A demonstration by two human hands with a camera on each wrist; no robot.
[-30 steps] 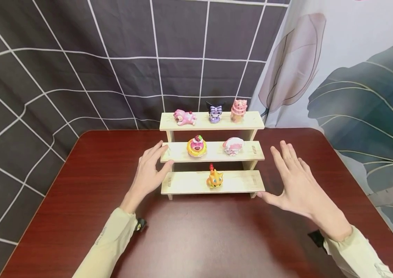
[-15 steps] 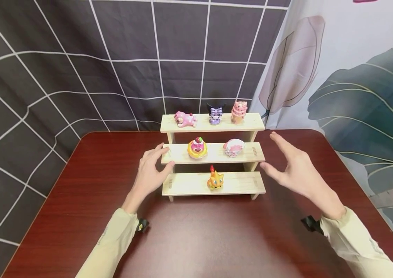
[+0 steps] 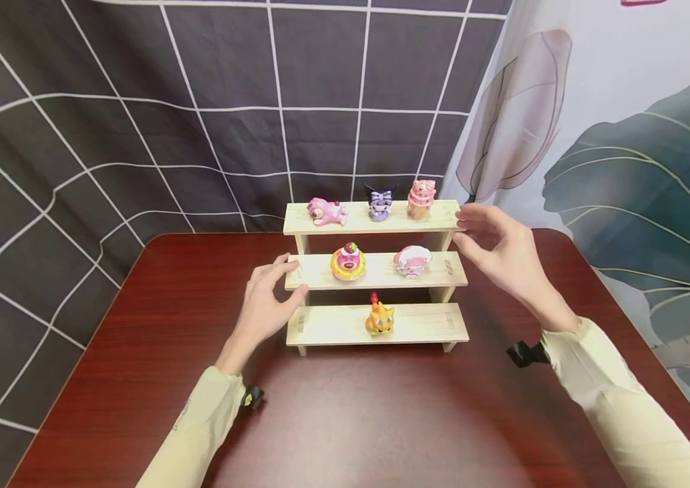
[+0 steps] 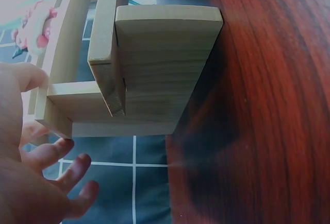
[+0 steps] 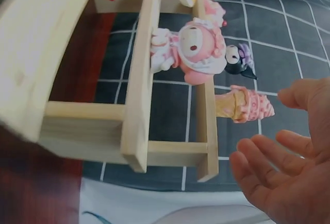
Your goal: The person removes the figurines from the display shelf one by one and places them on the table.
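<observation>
A three-tier wooden shelf (image 3: 327,332) stands on the table. My left hand (image 3: 262,301) touches the left end of its middle tier, thumb and fingers spread; the left wrist view shows this hand (image 4: 31,172) at the shelf's edge. My right hand (image 3: 506,257) hovers by the right end of the top tier, holding nothing, near the pink ice-cream-cone figure (image 3: 421,199). Beside that figure are a purple-and-black figure (image 3: 379,204) and a lying pink bear (image 3: 327,211). The middle tier bears a yellow-ringed figure (image 3: 348,262) and a pink-and-white one (image 3: 412,261); an orange figure (image 3: 379,319) sits on the bottom tier.
The dark red table (image 3: 357,420) extends around the shelf. Behind it hangs a dark cloth with a white grid (image 3: 223,68), and to the right a pale curtain with leaf prints (image 3: 625,176).
My right hand has moved up and leftward from beside the lower tiers to the top tier's right end, its fingers bending more. My left hand has stayed at the middle tier.
</observation>
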